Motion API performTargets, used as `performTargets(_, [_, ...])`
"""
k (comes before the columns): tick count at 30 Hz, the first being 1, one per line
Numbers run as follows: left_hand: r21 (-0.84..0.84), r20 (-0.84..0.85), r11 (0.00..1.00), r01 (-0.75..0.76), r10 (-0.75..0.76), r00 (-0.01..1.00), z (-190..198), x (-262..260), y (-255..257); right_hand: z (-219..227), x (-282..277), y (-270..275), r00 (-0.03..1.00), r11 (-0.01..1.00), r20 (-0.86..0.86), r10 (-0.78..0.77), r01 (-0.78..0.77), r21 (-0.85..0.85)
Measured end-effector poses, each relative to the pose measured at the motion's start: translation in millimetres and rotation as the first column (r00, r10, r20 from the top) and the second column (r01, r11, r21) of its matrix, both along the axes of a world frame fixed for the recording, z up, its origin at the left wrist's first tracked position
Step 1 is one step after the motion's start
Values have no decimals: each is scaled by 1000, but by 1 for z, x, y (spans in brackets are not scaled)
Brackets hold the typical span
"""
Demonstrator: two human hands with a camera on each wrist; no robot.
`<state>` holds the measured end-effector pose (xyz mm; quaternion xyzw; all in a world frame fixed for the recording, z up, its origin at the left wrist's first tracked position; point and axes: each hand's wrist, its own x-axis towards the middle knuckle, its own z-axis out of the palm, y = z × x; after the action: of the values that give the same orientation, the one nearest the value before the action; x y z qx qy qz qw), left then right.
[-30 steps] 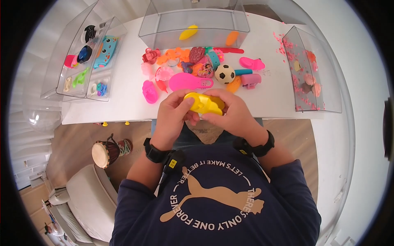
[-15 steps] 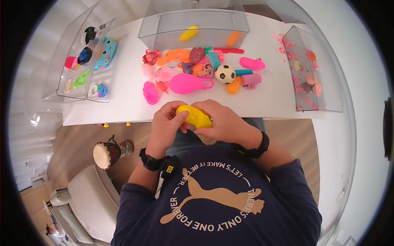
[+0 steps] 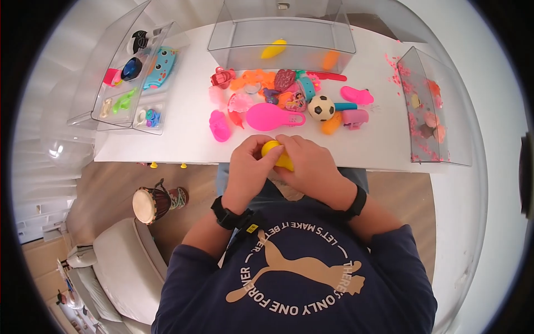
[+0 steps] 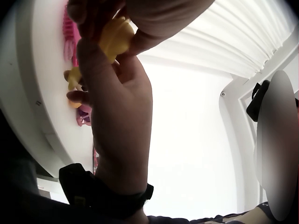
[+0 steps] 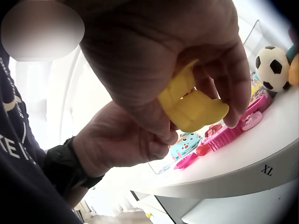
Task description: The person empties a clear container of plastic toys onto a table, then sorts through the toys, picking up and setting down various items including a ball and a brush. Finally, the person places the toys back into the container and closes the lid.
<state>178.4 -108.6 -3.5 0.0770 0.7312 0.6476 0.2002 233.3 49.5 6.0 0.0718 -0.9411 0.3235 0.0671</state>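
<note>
Both hands grip one yellow plastic toy [image 3: 285,160] just off the table's front edge. In the head view the left hand [image 3: 250,167] pinches its left end between thumb and fingers, and the right hand [image 3: 312,167] curls round its right side, covering much of it. The right wrist view shows the yellow toy [image 5: 194,109] with a gap between two parts, under the fingers of the right hand [image 5: 173,60]. A pink brush [image 3: 267,117] lies on the table beyond the hands.
Several toys lie mid-table, among them a soccer ball [image 3: 321,108] and a pink shoe [image 3: 220,126]. Behind them is a clear bin [image 3: 281,33] with yellow and orange pieces. Other clear bins stand left [image 3: 92,111] and right [image 3: 414,111]. A drum [image 3: 146,206] is on the floor.
The hands have turned the yellow toy, and less of it shows between them than before. The head view has shifted, so the table and bins appear further right.
</note>
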Motion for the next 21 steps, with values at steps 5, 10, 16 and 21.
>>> performTargets(5, [-18, 20, 999, 38, -38, 999, 0, -1, -3, -8, -1, 1, 1000, 991, -3, 25, -25, -132])
performTargets(10, [224, 52, 968, 109, -124, 991, 6, -5, -7, -3, -7, 3, 998, 904, 36, 43, -24, -426])
performTargets(16, [341, 45, 917, 208, -237, 970, 5, -15, -20, 7, -12, 8, 964, 782, 183, 195, -40, -622])
performTargets(21, [268, -89, 937, 226, -210, 974, -4, -16, -19, 1, -11, 6, 965, 750, 194, 174, -3, -661])
